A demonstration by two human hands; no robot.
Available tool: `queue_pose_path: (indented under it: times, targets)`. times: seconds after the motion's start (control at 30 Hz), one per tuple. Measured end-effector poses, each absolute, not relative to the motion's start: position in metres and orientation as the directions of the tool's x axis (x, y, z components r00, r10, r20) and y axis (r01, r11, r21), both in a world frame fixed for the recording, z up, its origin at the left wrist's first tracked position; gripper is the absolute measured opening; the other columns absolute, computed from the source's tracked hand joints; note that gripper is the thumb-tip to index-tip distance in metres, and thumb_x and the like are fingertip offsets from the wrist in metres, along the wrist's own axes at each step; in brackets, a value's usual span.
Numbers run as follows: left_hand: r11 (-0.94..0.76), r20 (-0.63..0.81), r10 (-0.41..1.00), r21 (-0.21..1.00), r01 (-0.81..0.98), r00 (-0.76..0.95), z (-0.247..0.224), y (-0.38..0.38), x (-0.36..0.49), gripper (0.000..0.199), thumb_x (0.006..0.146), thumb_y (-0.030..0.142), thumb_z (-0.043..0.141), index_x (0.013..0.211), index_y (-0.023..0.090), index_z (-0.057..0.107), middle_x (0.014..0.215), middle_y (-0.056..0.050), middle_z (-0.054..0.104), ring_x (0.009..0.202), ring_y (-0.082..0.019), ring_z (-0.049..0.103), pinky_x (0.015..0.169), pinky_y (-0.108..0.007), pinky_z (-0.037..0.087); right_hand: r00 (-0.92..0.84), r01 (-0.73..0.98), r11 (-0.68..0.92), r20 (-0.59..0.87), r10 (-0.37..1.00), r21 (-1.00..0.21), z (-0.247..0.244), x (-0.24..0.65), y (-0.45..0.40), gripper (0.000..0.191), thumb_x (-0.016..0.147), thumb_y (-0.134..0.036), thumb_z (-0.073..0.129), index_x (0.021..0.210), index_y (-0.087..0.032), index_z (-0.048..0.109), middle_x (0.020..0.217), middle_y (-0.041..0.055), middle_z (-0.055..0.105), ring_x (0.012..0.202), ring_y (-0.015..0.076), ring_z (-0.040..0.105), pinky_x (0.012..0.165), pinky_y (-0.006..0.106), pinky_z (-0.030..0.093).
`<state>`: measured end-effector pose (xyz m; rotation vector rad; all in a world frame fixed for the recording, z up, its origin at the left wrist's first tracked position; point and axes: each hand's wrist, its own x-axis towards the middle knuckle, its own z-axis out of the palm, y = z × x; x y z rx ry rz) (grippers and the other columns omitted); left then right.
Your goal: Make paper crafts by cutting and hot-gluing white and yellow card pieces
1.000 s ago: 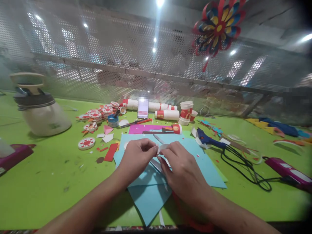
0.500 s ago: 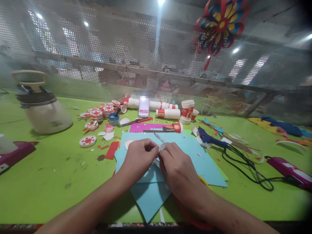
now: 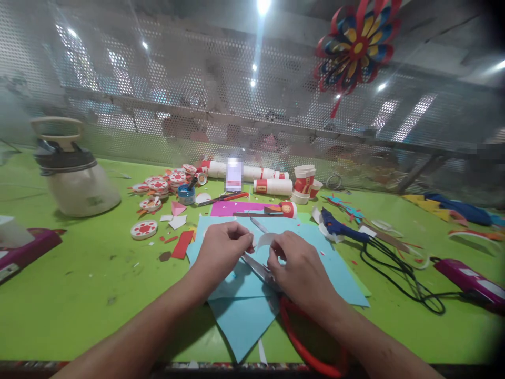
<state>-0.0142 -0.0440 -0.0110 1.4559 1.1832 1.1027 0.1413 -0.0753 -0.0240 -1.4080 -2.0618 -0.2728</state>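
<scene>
L hand [image 3: 224, 246] is pinched nearly closed, can't tell if holding anything, & R hand [image 3: 299, 264], loosely curled, grips a white paper strip [image 3: 265, 240] btwn them, over blue paper [image 3: 315, 252], w/ scissors [image 3: 258, 268] just below.

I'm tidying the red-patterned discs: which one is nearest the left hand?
The front disc, lying by itself on the table; the others are farther from the left hand, most of them heaped together.

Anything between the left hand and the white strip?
Nothing visible. The strip sticks out from the right hand toward the left hand. One scissor blade shows just below that gap in the picture, not in it.
</scene>
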Motion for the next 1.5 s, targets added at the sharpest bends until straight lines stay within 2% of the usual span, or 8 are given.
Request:
queue_pose_path:
  times: [0.37, 0.43, 0.53, 0.6, 0.73, 0.93, 1.27, 1.5]
  targets:
    - [-0.044, 0.044, 0.983, 0.999, -0.002, 0.178, -0.008, -0.044, -0.015, 0.01, 0.066, 0.02, 0.063, 0.059, 0.013, 0.06, 0.052, 0.001, 0.06, 0.053, -0.011, 0.052, 0.055, -0.022, 0.04, -0.269, 0.761, 0.533, 0.568, 0.777, -0.368, -0.019, 0.135, -0.086, 0.02, 0.08, -0.014, 0.054, 0.061, -0.018, 0.048, 0.069, 0.0018, 0.053, 0.068, 0.0162, 0.05, 0.061, 0.028, 0.038]
    - [-0.038, 0.044, 0.979, 0.999, -0.032, 0.198, -0.009, -0.043, -0.017, 0.011, 0.067, 0.022, 0.063, 0.061, 0.013, 0.059, 0.054, 0.0, 0.06, 0.053, -0.011, 0.053, 0.055, -0.022, 0.04, -0.239, 0.713, 0.53, 0.55, 0.8, -0.459, -0.016, 0.138, -0.085, 0.009, 0.078, -0.012, 0.055, 0.071, -0.017, 0.055, 0.072, 0.0012, 0.055, 0.067, 0.0151, 0.051, 0.062, 0.027, 0.041]
    - [-0.022, 0.032, 0.974, 0.999, -0.047, 0.226, -0.01, -0.042, -0.018, 0.013, 0.069, 0.024, 0.064, 0.064, 0.013, 0.059, 0.058, -0.001, 0.062, 0.056, -0.011, 0.054, 0.057, -0.023, 0.041, -0.151, 0.646, 0.494, 0.536, 0.83, -0.582, -0.006, 0.145, -0.083, 0.012, 0.078, -0.01, 0.054, 0.085, -0.017, 0.061, 0.076, 0.0013, 0.059, 0.065, 0.0134, 0.054, 0.063, 0.026, 0.044]
    - [0.0, 0.021, 0.964, 0.997, -0.082, 0.266, -0.012, -0.041, -0.018, 0.014, 0.071, 0.026, 0.064, 0.068, 0.014, 0.058, 0.063, -0.002, 0.064, 0.06, -0.012, 0.058, 0.059, -0.023, 0.042, -0.093, 0.646, 0.461, 0.536, 0.839, -0.609, 0.003, 0.152, -0.08, 0.01, 0.082, -0.016, 0.053, 0.077, -0.016, 0.062, 0.071, 0.0015, 0.061, 0.063, 0.0132, 0.054, 0.06, 0.025, 0.043]
    - [0.091, -0.03, 0.929, 0.985, -0.149, 0.37, -0.015, -0.041, -0.017, 0.017, 0.073, 0.03, 0.065, 0.073, 0.015, 0.056, 0.072, -0.004, 0.066, 0.068, -0.015, 0.062, 0.061, -0.025, 0.044, -0.022, 0.697, 0.369, 0.495, 0.868, -0.615, 0.011, 0.174, -0.069, 0.031, 0.086, -0.035, 0.052, 0.066, -0.015, 0.064, 0.057, 0.001, 0.057, 0.054, 0.0137, 0.051, 0.052, 0.026, 0.039]
    - [-0.004, -0.004, 0.92, 1.0, 0.02, 0.393, -0.024, -0.036, -0.014, 0.016, 0.07, 0.028, 0.066, 0.069, 0.013, 0.064, 0.055, 0.001, 0.059, 0.05, -0.009, 0.049, 0.052, -0.021, 0.036, 0.024, 0.679, 0.288, 0.413, 0.91, -0.675, -0.012, 0.209, -0.051, 0.036, 0.085, -0.041, 0.051, 0.069, -0.012, 0.066, 0.058, 0.0023, 0.059, 0.051, 0.0138, 0.052, 0.05, 0.026, 0.04]
    - [-0.208, -0.001, 0.904, 0.873, 0.441, 0.428, 0.0, -0.024, 0.02, 0.007, 0.06, 0.019, 0.064, 0.061, 0.016, 0.07, 0.048, 0.0, 0.061, 0.045, -0.012, 0.049, 0.044, -0.022, 0.036, -0.096, 0.686, 0.362, 0.414, 0.905, -0.632, -0.015, 0.211, -0.058, 0.031, 0.085, -0.031, 0.051, 0.061, -0.015, 0.061, 0.054, -0.0014, 0.054, 0.052, 0.0112, 0.044, 0.05, 0.024, 0.034]
    - [-0.268, 0.032, 0.882, 0.854, 0.445, 0.47, -0.009, -0.009, 0.051, 0.007, 0.059, 0.015, 0.061, 0.054, 0.017, 0.065, 0.046, 0.002, 0.06, 0.042, -0.011, 0.05, 0.042, -0.021, 0.035, 0.01, 0.684, 0.347, 0.484, 0.875, -0.641, -0.013, 0.223, -0.055, 0.029, 0.084, -0.032, 0.052, 0.064, -0.014, 0.063, 0.055, 0.0003, 0.058, 0.052, 0.0124, 0.049, 0.051, 0.025, 0.036]
